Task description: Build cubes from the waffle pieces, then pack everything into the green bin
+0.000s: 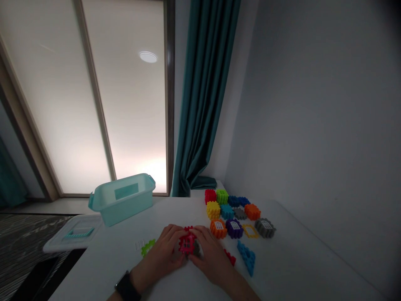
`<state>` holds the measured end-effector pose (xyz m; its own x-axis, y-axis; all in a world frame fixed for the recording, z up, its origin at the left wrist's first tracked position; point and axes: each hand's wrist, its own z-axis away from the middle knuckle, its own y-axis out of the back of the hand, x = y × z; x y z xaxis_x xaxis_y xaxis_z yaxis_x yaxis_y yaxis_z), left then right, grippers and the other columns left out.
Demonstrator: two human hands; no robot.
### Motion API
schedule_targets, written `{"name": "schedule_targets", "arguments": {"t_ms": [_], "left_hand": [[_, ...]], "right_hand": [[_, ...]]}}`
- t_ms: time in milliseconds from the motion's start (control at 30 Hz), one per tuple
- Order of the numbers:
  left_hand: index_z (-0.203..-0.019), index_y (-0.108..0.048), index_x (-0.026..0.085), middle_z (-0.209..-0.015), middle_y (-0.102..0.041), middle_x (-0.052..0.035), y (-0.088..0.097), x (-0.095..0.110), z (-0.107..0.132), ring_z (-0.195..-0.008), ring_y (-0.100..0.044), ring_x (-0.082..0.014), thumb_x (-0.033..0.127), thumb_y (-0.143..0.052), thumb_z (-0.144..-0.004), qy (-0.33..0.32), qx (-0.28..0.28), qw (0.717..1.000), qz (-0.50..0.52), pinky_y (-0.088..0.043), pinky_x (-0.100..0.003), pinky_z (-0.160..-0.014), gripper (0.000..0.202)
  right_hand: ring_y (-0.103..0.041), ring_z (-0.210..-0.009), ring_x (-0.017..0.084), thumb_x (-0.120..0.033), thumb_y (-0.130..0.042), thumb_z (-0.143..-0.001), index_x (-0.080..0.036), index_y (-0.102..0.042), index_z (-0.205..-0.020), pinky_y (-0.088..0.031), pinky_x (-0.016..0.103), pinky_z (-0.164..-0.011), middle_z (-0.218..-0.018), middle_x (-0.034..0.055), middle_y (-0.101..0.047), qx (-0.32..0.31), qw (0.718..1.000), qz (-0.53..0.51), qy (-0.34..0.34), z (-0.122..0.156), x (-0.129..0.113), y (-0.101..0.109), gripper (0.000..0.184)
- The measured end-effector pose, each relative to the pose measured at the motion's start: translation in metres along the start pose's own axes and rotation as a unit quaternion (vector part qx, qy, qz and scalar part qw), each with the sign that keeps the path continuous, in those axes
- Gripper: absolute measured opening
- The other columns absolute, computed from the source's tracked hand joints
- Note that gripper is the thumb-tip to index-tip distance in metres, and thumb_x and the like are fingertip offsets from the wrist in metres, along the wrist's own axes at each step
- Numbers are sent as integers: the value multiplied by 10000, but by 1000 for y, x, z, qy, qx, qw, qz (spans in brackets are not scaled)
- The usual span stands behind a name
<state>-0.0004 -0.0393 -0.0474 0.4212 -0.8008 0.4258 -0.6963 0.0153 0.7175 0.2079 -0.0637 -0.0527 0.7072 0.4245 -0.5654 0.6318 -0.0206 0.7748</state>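
Note:
Between my two hands is a pinkish-red toothed building block (187,243) with a window-like grid on its front. My left hand (167,248) grips its left side, fingers curled over the top. From the right, my right hand (208,251) closes round the same block, its thumb low near the front. A dark grey patch shows beside the block under the right fingers; I cannot make out what it is. Left of my left hand lies a lime green toothed piece (148,247), partly covered by the wrist. A red piece (230,257) peeks out beside my right wrist.
Stacks of coloured blocks, among them orange (218,228), purple (234,228) and grey (265,228) ones, stand at the right. A blue triangular piece (247,258) lies nearer. A teal bin (128,211) stands at the back left, its clear lid (56,240) beside it.

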Motion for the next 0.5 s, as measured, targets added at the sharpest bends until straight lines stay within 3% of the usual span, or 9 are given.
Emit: {"name": "schedule_targets", "arguments": {"t_ms": [300,500], "left_hand": [[-1361,-492,250,-1311,-570,-121,8,1,1,-1215,-523,-325,149,-720,-710,74,-21,997,-17,-445,-493,-1058,698],[-1323,-560,263,-1304,-567,-105,12,-9,5,-1206,-529,-301,139,-774,-712,81,-20,996,-43,-451,-453,-1056,659]], "right_hand": [[-495,-1288,279,-187,-690,-770,-250,-547,-1295,-422,427,-1091,-1345,93,-541,20,1000,4,13,0,-3,7,548],[-494,-1273,264,-184,-694,-761,-255,-534,-1295,-419,400,-1084,-1338,84,-513,10,1000,-19,6,0,-7,11,563]]}}
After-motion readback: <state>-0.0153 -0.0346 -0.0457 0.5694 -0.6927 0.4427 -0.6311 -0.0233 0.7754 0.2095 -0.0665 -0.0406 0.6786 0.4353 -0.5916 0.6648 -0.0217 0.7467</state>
